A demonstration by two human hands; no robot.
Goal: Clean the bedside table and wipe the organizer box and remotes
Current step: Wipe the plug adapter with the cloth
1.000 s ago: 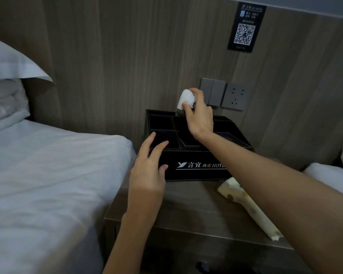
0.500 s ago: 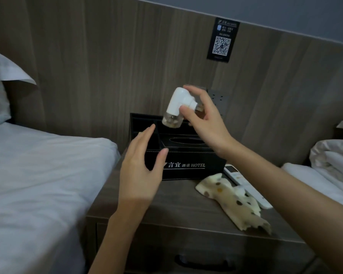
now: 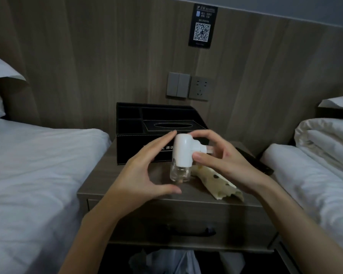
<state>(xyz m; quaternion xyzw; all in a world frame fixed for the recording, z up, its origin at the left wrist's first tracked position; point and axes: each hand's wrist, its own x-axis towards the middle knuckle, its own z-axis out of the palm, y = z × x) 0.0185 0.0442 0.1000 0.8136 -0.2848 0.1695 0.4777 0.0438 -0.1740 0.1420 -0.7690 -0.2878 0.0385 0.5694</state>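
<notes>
**While the plug-in vaporizer is out of the way, the wiping has yet to begin**

With the white plug-in vaporizer (image 3: 183, 155) pinched at its plug end by the right hand (image 3: 222, 163), thumb below and fingers curled over the top, the job looks to be at the clearing stage rather than the wiping stage. Its clear bottle hangs downward above the front of the bench (image 3: 99, 182). The left hand (image 3: 145, 171) is spread wide, fingers and thumb apart, cupped just beside the vaporizer's white body; whether it touches cannot be told.

The black organizer box (image 3: 139, 133) sits at the back of the bench against the wood panel, below the wall socket (image 3: 200, 88). A spotted cleaning cloth (image 3: 220, 184) lies on the bench under the right hand, not held. A dark remote (image 3: 253, 161) lies at the right edge, partly hidden by the wrist.

Next, I judge, the vaporizer must be set down somewhere clear of the bench top, and one hand freed to take up the cloth.
</notes>
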